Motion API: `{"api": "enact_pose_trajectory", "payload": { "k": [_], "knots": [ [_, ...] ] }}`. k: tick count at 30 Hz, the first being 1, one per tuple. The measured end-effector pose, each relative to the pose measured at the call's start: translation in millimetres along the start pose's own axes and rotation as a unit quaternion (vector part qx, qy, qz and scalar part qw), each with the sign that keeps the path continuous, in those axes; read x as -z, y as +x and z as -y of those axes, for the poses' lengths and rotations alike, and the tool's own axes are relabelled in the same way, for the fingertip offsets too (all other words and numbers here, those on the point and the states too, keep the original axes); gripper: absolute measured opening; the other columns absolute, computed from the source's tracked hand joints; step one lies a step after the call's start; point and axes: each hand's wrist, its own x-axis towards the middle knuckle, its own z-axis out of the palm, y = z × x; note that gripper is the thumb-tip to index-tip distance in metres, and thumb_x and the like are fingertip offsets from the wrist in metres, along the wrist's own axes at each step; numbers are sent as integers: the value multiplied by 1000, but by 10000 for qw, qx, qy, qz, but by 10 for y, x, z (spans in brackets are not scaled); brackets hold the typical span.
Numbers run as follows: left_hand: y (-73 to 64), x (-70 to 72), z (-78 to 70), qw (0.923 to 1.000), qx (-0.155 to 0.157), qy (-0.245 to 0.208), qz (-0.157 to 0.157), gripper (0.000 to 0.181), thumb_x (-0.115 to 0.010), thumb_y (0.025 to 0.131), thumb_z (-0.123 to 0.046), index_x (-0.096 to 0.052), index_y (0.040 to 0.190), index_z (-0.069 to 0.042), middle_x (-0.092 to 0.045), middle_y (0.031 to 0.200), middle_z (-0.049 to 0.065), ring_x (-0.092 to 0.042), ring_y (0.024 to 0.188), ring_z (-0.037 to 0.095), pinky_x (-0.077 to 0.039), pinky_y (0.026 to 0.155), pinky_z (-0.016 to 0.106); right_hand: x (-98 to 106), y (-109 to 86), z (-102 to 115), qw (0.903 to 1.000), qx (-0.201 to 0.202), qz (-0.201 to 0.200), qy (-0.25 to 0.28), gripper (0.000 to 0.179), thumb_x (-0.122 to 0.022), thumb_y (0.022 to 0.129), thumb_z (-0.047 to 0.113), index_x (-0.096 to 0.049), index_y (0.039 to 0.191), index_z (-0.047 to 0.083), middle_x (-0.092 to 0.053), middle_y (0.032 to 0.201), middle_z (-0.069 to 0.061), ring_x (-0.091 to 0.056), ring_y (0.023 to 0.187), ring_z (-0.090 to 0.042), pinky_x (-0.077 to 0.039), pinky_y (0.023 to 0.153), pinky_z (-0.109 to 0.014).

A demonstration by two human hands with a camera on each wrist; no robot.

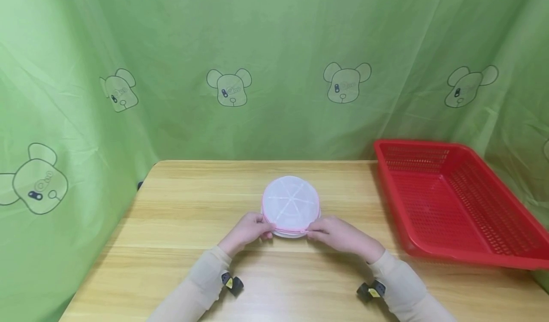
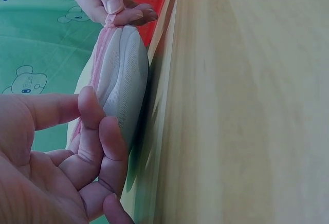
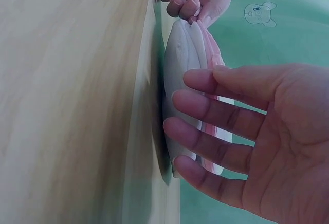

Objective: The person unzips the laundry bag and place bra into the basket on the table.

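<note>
A round white mesh zip pouch [image 1: 290,199], with pink trim and pale lines radiating across its top, lies at the middle of the table. My left hand [image 1: 250,228] pinches its near-left edge between thumb and forefinger, beside the pink zipper [image 2: 101,54]. At the near-right edge my right hand [image 1: 340,234] pinches the zipper pull [image 2: 109,20] between thumb and forefinger. In the right wrist view the other right fingers [image 3: 211,142] extend loosely along the pouch's side. The pouch's layered sides look soft and slightly bulging; its inside is hidden.
A red perforated plastic basket [image 1: 401,207] stands on the right side of the wooden table [image 1: 184,203]. Green curtains [image 1: 283,122] printed with bear heads hang behind the table and at both sides.
</note>
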Motion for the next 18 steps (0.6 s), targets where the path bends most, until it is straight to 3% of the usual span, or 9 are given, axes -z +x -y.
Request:
{"api": "enact_pose_trajectory", "payload": {
  "k": [8,13,18],
  "knots": [
    [-13,21,-7,9998,-165,7,126,16,-66,88,-18,-64,78,-7,-64,67,-3,-55,64,10,-43,60,20,40,-26,5,10000,-23,-46,-57,17,-58,96,21,-74,98,14,-69,84,6,-60,80,-1,-54,76,-28],
    [-3,12,5,10000,-23,21,76,16,-66,89,-18,-65,83,-3,-64,69,-1,-54,65,11,-42,60,21,48,-32,-13,9999,22,-89,-110,16,-58,96,19,-74,97,15,-69,85,6,-61,82,-3,-54,78,-30],
    [4,5,17,9999,-72,124,-10,18,-65,89,-17,-65,86,0,-66,71,4,-51,63,12,-40,57,22,60,-39,-29,9997,75,-126,-183,17,-58,96,20,-74,98,16,-71,90,6,-64,86,-6,-55,82,-33]
  ]
}}
